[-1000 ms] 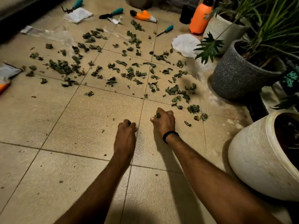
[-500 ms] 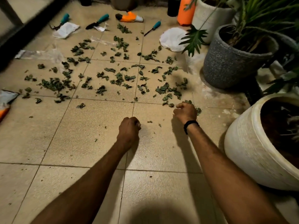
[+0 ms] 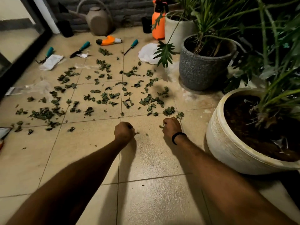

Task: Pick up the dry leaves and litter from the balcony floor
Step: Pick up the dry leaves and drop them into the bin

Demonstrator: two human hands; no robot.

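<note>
Several dry green leaves (image 3: 103,96) lie scattered over the beige tiled balcony floor (image 3: 84,143). White paper scraps (image 3: 51,62) and a clear plastic wrapper (image 3: 32,88) lie among them at the left. My left hand (image 3: 124,131) is a closed fist on the floor; what it holds is hidden. My right hand (image 3: 172,127), with a black wristband, has curled fingers gripping dry leaves, a bit of leaf sticking out at its left side. It sits just below two leaf clumps (image 3: 169,111).
A cream pot (image 3: 230,143) stands close on the right, a grey pot (image 3: 199,70) behind it. Teal-handled garden tools (image 3: 80,49), an orange sprayer (image 3: 158,21), a watering can (image 3: 97,20) and a white cloth (image 3: 147,53) lie at the back. A sliding door frame (image 3: 24,62) runs along the left.
My right hand moved right toward the leaf clumps by the cream pot and stays there, closed on leaves. The left fist stayed near the tile joint. The camera tilted up.
</note>
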